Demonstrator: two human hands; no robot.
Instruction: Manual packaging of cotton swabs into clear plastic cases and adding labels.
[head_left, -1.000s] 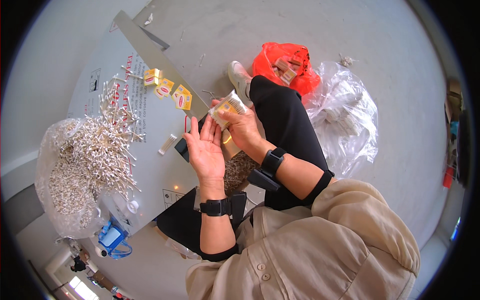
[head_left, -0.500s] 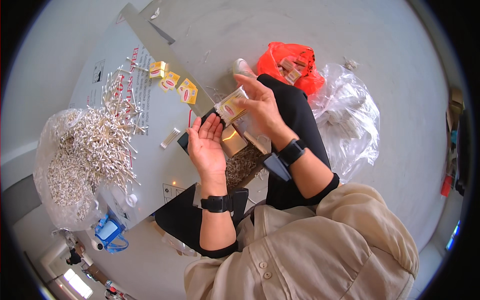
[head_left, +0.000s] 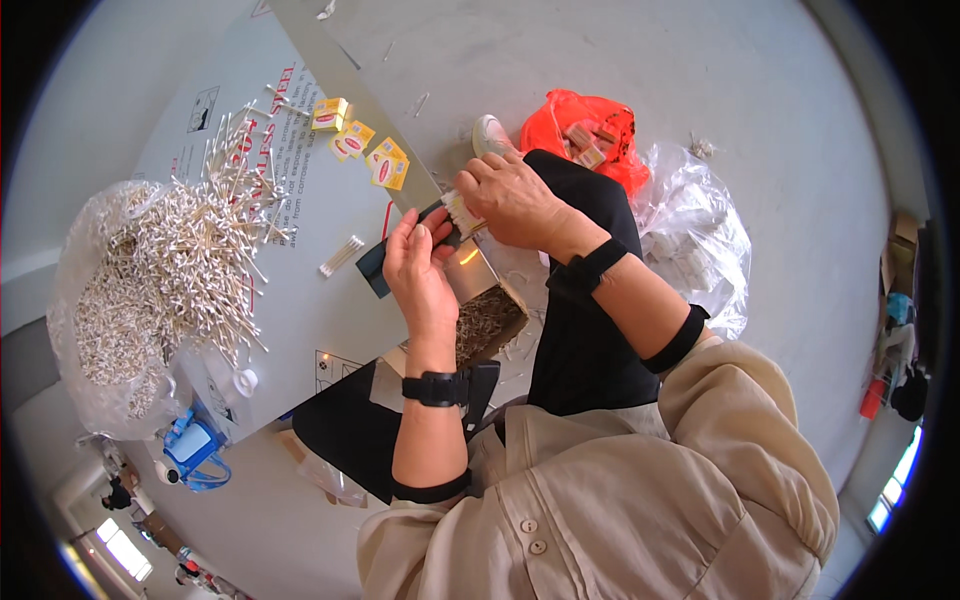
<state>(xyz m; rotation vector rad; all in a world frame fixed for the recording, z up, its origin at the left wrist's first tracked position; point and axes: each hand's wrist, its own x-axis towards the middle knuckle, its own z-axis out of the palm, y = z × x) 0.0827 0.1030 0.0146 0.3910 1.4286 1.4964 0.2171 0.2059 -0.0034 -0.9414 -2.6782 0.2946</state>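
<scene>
My right hand [head_left: 520,205] is closed on a small pack of cotton swabs [head_left: 463,214], turned knuckles up so that most of the pack is hidden. White swab tips show below its fingers. My left hand [head_left: 420,275] is held beside the pack, palm partly up, with loosely curled fingers apart and nothing visible in them. Beneath both hands stands an open box [head_left: 515,318] with loose swabs or sticks inside and a shiny metal plate [head_left: 478,272] at its far end. A dark flat piece [head_left: 373,268] lies behind my left hand.
On the table [head_left: 330,290] at left, a large heap of swabs [head_left: 190,270] spills from a clear bag. Yellow cards [head_left: 388,162] and a small swab bundle [head_left: 342,256] lie nearby. A red bag [head_left: 570,115] and a clear plastic bag [head_left: 700,240] rest on the floor at right.
My right hand has turned over, knuckles up, covering the pack's yellow label that showed before. My left hand's fingers have curled from a flatter, open palm.
</scene>
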